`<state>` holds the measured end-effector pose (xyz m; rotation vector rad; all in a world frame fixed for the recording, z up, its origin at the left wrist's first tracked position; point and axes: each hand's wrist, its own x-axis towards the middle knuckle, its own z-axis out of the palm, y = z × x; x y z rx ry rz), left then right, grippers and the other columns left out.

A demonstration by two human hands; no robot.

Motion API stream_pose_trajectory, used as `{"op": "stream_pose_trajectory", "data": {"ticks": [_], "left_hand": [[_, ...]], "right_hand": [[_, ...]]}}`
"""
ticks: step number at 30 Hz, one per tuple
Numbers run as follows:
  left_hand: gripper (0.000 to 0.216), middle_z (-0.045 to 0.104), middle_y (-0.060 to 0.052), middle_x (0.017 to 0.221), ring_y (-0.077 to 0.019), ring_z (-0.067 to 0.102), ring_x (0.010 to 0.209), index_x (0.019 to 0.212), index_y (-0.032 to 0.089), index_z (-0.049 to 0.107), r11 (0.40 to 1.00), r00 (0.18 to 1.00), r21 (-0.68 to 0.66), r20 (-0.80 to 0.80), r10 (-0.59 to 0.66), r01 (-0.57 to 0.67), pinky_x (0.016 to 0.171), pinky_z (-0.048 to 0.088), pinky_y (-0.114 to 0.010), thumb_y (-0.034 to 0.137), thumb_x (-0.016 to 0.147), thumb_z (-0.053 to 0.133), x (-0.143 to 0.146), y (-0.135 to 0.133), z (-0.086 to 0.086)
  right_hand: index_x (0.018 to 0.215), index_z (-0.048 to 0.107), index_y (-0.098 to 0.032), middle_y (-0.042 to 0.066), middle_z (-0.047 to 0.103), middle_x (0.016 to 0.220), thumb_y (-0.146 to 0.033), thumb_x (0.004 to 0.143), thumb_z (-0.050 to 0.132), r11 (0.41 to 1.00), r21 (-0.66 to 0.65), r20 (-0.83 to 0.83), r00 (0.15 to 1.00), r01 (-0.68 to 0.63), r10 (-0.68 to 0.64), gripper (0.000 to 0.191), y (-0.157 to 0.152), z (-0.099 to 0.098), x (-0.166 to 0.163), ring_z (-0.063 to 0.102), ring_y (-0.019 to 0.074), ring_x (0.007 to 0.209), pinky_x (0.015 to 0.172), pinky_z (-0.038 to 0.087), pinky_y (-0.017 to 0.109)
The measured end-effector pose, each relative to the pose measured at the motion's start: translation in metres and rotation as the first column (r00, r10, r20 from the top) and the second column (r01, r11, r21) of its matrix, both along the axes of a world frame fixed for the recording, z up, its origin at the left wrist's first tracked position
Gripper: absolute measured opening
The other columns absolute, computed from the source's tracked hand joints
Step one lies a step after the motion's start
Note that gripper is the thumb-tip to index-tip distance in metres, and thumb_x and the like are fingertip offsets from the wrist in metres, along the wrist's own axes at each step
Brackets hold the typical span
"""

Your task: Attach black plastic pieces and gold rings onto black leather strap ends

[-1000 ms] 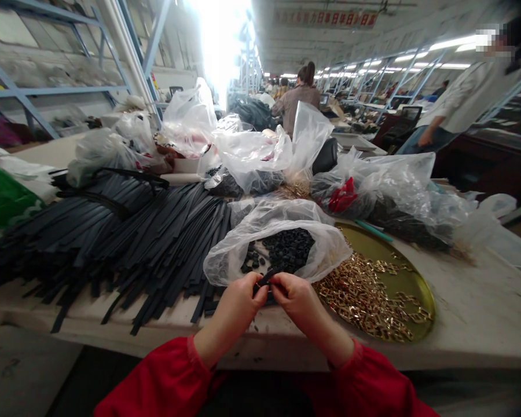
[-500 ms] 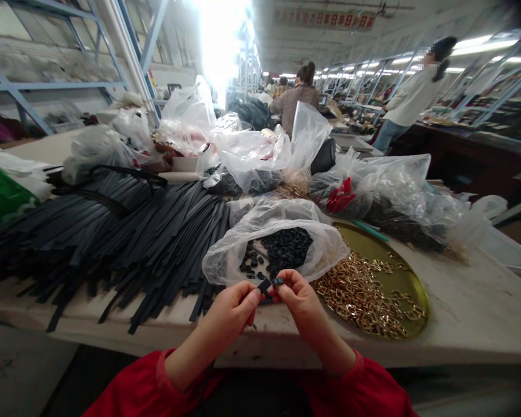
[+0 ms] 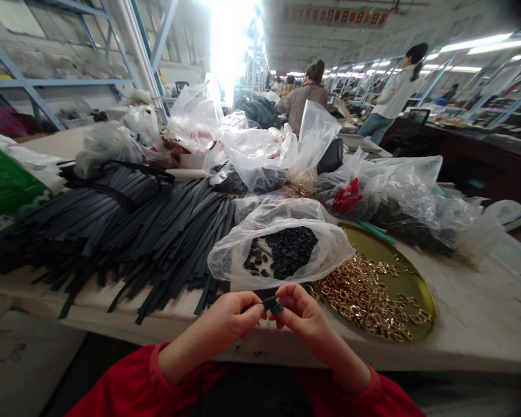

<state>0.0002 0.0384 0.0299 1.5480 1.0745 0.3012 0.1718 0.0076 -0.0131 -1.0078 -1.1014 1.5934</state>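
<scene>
My left hand [image 3: 232, 318] and my right hand [image 3: 301, 315] meet at the table's near edge, both pinched on the end of a black strap [image 3: 270, 303] that carries a small black loop. The fingers of each hand are closed round it. Just beyond them lies an open clear bag of small black loops [image 3: 286, 252]. To the right sits a round gold tray [image 3: 399, 278] with a heap of gold buckles [image 3: 364, 295]. A large pile of black straps [image 3: 134, 231] spreads over the table's left half.
Clear plastic bags of parts [image 3: 386, 191] crowd the back of the worktable [image 3: 481, 313]. A green bag [image 3: 4, 185] lies at far left. Blue metal racks stand behind on the left. Other people stand at benches further back.
Both hands have stayed pinched on the strap end and dropped slightly toward me. The person in white at the right has walked further away.
</scene>
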Motion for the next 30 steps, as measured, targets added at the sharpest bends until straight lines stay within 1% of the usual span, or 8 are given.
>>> {"op": "stream_pose_trajectory", "data": {"ticks": [6,10,15,18,20,24,27,30], "left_hand": [[0.024,0.044,0.007,0.052,-0.0077,0.038,0.048,0.066,0.016,0.057,0.97,0.951,0.06,-0.216,-0.22,0.237,0.043,0.023,-0.019,0.031,0.076,0.041,-0.011,-0.006,-0.001],[0.023,0.045,0.006,0.056,-0.0079,0.041,0.054,0.063,0.016,0.056,0.949,0.934,0.132,-0.26,-0.245,0.286,0.047,0.023,-0.019,0.029,0.076,0.042,-0.012,-0.009,0.0],[0.026,0.045,0.006,0.054,-0.0089,0.041,0.054,0.064,0.016,0.058,0.966,0.947,0.168,-0.291,-0.139,0.194,0.048,0.023,-0.02,0.027,0.078,0.038,-0.005,-0.011,0.004],[0.027,0.048,0.005,0.057,-0.0092,0.042,0.055,0.064,0.016,0.057,0.966,0.968,0.221,-0.238,-0.081,0.135,0.049,0.024,-0.02,0.027,0.08,0.037,-0.001,-0.016,0.001],[0.028,0.052,0.004,0.06,-0.0099,0.044,0.057,0.066,0.017,0.058,0.961,0.978,0.25,-0.199,-0.069,0.119,0.051,0.026,-0.021,0.029,0.082,0.038,0.0,-0.021,-0.004],[0.028,0.058,0.001,0.068,-0.0123,0.05,0.064,0.07,0.018,0.059,0.965,0.989,0.252,-0.139,-0.042,0.076,0.058,0.032,-0.021,0.031,0.083,0.038,0.001,-0.03,-0.008],[0.02,0.06,0.001,0.081,-0.0127,0.053,0.071,0.092,0.02,0.056,0.987,0.999,0.159,-0.004,-0.039,0.039,0.065,0.037,-0.021,0.023,0.081,0.04,0.0,-0.035,-0.004],[0.032,0.057,0.004,0.074,-0.0115,0.052,0.067,0.111,0.02,0.043,0.999,0.997,0.048,0.071,-0.005,0.002,0.064,0.039,-0.021,0.016,0.079,0.036,-0.002,-0.037,-0.001]], "right_hand": [[0.077,0.056,-0.016,-0.002,0.058,0.067,-0.035,0.076,0.06,0.986,-0.005,0.245,0.956,-0.167,0.163,0.02,-0.012,0.0,0.007,0.051,0.0072,0.057,0.053,0.039,0.019],[0.079,0.056,-0.016,-0.002,0.06,0.065,-0.038,0.077,0.057,0.98,-0.035,0.275,0.941,-0.197,0.199,0.022,-0.015,-0.002,0.006,0.051,0.0073,0.055,0.052,0.039,0.019],[0.088,0.056,-0.015,-0.001,0.057,0.058,-0.048,0.082,0.043,0.995,0.009,0.29,0.953,-0.099,0.092,0.036,-0.017,-0.006,0.001,0.049,0.0084,0.047,0.047,0.039,0.021],[0.1,0.058,-0.017,0.001,0.059,0.064,-0.046,0.084,0.041,0.993,0.109,0.35,0.937,-0.047,0.006,0.037,-0.021,-0.007,-0.004,0.051,0.0103,0.055,0.052,0.041,0.023],[0.098,0.06,-0.018,0.002,0.058,0.067,-0.044,0.084,0.043,0.989,0.143,0.382,0.924,-0.048,-0.01,0.034,-0.025,-0.009,-0.008,0.051,0.0111,0.058,0.054,0.041,0.023],[0.094,0.061,-0.018,-0.001,0.053,0.058,-0.048,0.079,0.049,1.0,0.02,0.268,0.964,-0.003,-0.002,0.035,-0.027,-0.013,-0.012,0.047,0.0098,0.052,0.047,0.036,0.022],[0.085,0.057,-0.018,-0.004,0.051,0.055,-0.05,0.071,0.059,0.99,-0.102,0.127,0.988,0.097,-0.083,0.035,-0.026,-0.012,-0.012,0.043,0.0077,0.047,0.044,0.033,0.02],[0.076,0.051,-0.018,-0.006,0.048,0.052,-0.049,0.068,0.063,0.978,-0.154,0.043,0.99,0.142,-0.137,0.034,-0.026,-0.008,-0.014,0.039,0.0057,0.044,0.043,0.03,0.018]]}}
